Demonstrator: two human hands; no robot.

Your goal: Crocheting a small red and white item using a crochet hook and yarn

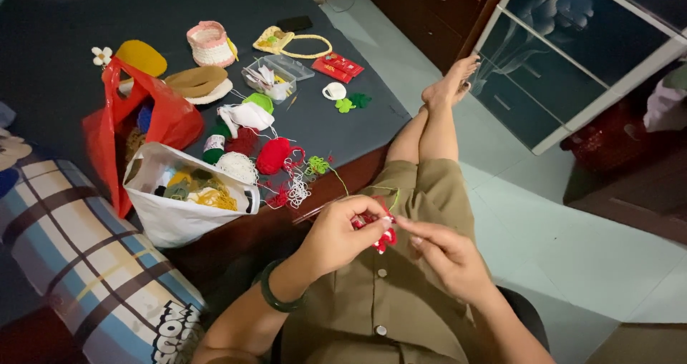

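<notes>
My left hand (338, 235) pinches a small red crochet piece (384, 239) over my lap, and a thin crochet hook (315, 211) sticks out to the left from its fingers. My right hand (445, 253) meets it from the right, fingertips pinched at the same red piece. A green yarn strand (342, 183) runs from my hands up to a tangle of green, red and white yarn (304, 178) on the dark bed. A dark green bangle (275, 297) circles my left wrist.
A white bag (172, 217) of yarn and a red plastic bag (168, 120) sit on the bed (64, 42). Farther back lie yarn balls, a pink basket (209, 43), a clear box (279, 74) and red packets. A striped bolster (86, 264) lies left. A glass-door cabinet (572, 56) stands right.
</notes>
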